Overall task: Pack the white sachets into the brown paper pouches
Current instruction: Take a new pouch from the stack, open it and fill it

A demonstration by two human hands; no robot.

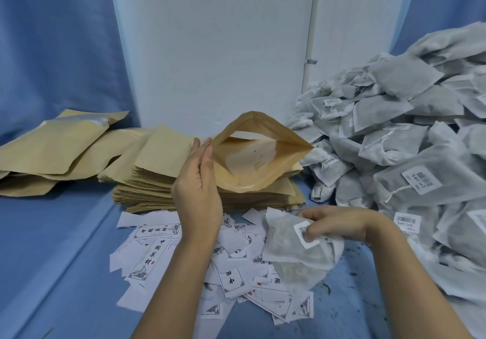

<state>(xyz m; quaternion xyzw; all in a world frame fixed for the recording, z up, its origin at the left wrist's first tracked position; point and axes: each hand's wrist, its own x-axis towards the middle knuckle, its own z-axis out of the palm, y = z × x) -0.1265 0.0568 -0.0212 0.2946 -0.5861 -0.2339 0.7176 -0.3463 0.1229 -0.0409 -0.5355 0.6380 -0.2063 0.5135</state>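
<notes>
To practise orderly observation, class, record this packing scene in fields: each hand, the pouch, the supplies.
Left hand: holds the brown paper pouch by its left edge
Right hand: grips a white sachet with a barcode label
Pouch state: mouth open, sachet not yet inside
Sachet pile: heaped at right
Pouch stack: behind held pouch
Printed slips: scattered on blue cloth

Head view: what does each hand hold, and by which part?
The left hand pinches the open brown paper pouch at the left corner of its mouth. The right hand grips a white sachet at its barcode label.
</notes>
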